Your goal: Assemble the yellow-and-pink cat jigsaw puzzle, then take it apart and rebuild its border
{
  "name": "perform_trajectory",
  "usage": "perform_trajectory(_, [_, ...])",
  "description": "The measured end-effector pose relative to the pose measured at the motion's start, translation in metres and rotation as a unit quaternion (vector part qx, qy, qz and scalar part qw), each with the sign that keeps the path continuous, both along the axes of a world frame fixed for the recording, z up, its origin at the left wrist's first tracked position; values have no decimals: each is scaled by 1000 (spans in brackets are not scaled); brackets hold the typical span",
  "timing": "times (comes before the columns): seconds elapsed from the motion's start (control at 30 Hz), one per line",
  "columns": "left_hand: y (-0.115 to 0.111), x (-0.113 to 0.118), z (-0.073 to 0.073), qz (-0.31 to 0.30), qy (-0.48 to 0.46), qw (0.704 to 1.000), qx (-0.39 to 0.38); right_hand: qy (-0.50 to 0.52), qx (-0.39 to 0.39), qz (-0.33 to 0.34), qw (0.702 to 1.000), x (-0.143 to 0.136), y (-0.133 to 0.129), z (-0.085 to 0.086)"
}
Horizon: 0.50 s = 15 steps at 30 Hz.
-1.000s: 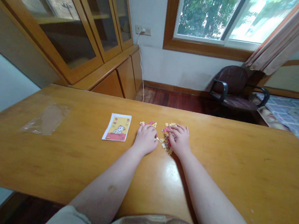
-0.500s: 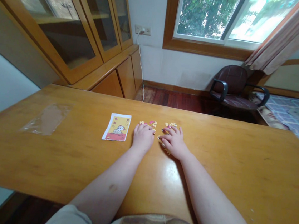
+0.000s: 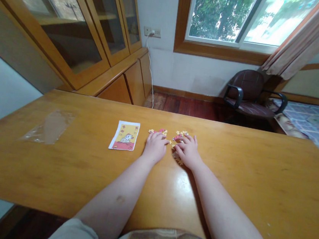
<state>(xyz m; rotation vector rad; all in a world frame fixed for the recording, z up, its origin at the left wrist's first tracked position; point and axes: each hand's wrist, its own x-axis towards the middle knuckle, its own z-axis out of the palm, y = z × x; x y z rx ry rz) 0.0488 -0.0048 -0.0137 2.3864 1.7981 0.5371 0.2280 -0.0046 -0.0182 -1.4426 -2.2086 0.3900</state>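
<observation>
At the centre of the frame, small interlocking yellow and pink jigsaw pieces (image 3: 181, 132) lie in two loose groups on the glossy yellow-brown wooden table (image 3: 242, 178), one about the fingers of each bare hand. The left hand (image 3: 155, 146) rests palm down over the near edge of the left group, its fingers bent; the right hand (image 3: 188, 151) lies over the right group, fingers loosely spread, with more pieces showing above its fingertips and below its palm. A single small yellow knobbed piece (image 3: 170, 142) sits in the gap between the hands, just right of the left hand's thumb side and seemingly touching it, so the left hand is the nearer; the right fingertips point toward it from the right. Its long axis is too small to make out. Whether either hand pinches a piece, I cannot tell, since the fingers hide what is under them. Left of the left hand lies a white-bordered yellow-and-pink rectangular picture card (image 3: 125, 136), its longer sides running up the frame, tilted slightly.
</observation>
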Motion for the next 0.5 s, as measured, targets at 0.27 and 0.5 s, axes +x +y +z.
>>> perform_trajectory(0.27, [2, 0, -4, -2, -8, 1000, 10, 20, 11, 12, 1000, 2, 2, -1])
perform_trajectory(0.5, [2, 0, -6, 0, -7, 1000, -1, 8, 15, -29, 999, 0, 3, -5])
